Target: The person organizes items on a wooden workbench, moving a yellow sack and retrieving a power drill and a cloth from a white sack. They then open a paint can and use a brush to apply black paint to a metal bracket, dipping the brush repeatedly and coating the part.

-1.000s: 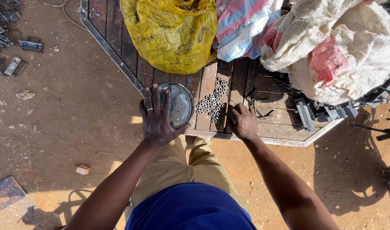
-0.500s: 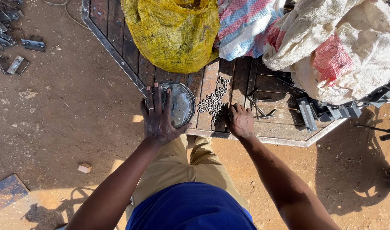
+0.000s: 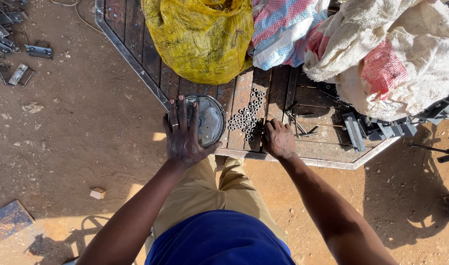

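I stand at a low wooden platform with a metal frame [image 3: 293, 159]. My left hand [image 3: 185, 135] lies flat with spread fingers on a round shiny metal dish [image 3: 210, 118] near the platform's front edge. A cluster of several small metal nuts [image 3: 246, 118] lies on the planks just right of the dish. My right hand [image 3: 279, 139] rests on the planks beside the nuts, fingers curled down at their lower edge; whether it pinches any nut is hidden.
A full yellow mesh sack [image 3: 202, 37], a striped cloth bundle [image 3: 278, 32] and a white sack [image 3: 406, 54] sit on the platform behind. Dark metal tools [image 3: 354, 130] lie to the right. Metal brackets [image 3: 18, 44] lie scattered on the dirt at far left.
Both hands stay almost in place; the left hand has settled slightly lower on the dish. The view shifted a little.
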